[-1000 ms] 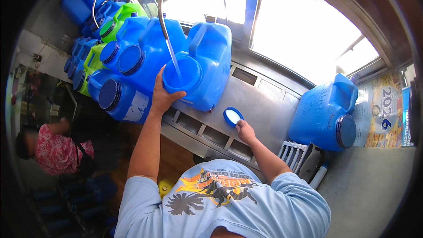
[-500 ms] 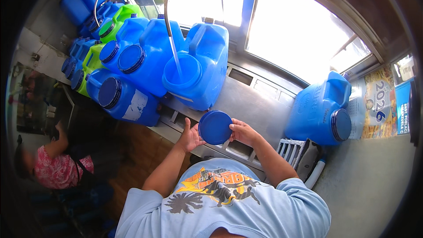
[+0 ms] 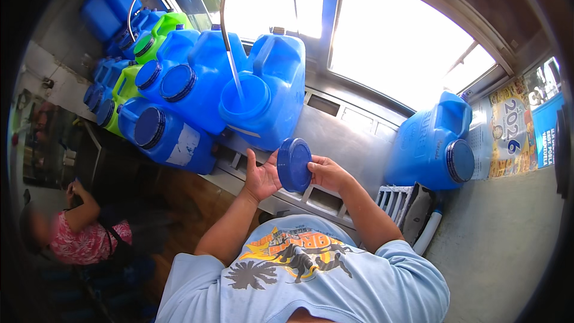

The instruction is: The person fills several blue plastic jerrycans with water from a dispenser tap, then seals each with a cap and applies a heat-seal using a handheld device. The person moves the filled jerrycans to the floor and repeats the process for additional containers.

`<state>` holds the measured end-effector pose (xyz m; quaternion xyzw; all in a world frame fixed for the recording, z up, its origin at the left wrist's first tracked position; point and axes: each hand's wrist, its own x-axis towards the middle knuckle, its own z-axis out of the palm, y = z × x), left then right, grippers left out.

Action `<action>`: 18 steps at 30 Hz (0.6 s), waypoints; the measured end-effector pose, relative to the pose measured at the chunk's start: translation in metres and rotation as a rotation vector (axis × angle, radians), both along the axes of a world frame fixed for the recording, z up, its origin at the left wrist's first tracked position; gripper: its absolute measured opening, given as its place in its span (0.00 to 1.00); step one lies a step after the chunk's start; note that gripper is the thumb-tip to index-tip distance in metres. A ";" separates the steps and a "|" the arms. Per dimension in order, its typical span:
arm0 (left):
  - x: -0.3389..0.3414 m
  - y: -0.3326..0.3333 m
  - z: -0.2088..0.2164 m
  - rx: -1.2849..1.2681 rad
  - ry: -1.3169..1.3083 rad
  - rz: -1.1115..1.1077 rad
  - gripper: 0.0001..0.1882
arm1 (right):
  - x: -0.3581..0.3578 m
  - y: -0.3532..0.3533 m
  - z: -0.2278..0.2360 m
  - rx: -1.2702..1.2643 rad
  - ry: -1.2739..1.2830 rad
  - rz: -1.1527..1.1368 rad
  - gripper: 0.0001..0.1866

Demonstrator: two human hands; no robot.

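A round blue screw lid is tilted up on its edge in front of my chest. My right hand grips its right rim between thumb and fingers. On the other side my left hand is open, palm toward the lid and thumb stretched upward; some of its fingertips are hidden behind the lid. Beyond the hands, a blue water jug lies tilted on the counter with its wide mouth uncovered. A clear-ended curved filling tube reaches down into that mouth.
Several capped blue and green jugs crowd the left. Another capped blue jug stands right on the steel counter, near a white slatted rack. A person in a pink patterned shirt is at lower left.
The lid has turned from nearly face-on to more edge-on, still in my right hand. My left hand has shifted slightly along it. The person at lower left has raised their hands.
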<state>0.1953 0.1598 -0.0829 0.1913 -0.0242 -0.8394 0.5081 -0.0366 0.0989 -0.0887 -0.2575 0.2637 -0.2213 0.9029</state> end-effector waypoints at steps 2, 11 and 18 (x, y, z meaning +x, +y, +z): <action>-0.003 0.000 -0.001 0.058 -0.092 -0.007 0.64 | 0.004 -0.002 -0.004 -0.295 0.407 0.057 0.26; 0.006 -0.003 -0.016 -0.104 -0.078 0.028 0.48 | -0.014 -0.006 -0.009 -0.345 0.291 0.003 0.28; -0.013 -0.017 -0.069 -0.035 -0.742 0.144 0.23 | -0.022 0.003 -0.022 -0.126 -0.160 -0.005 0.29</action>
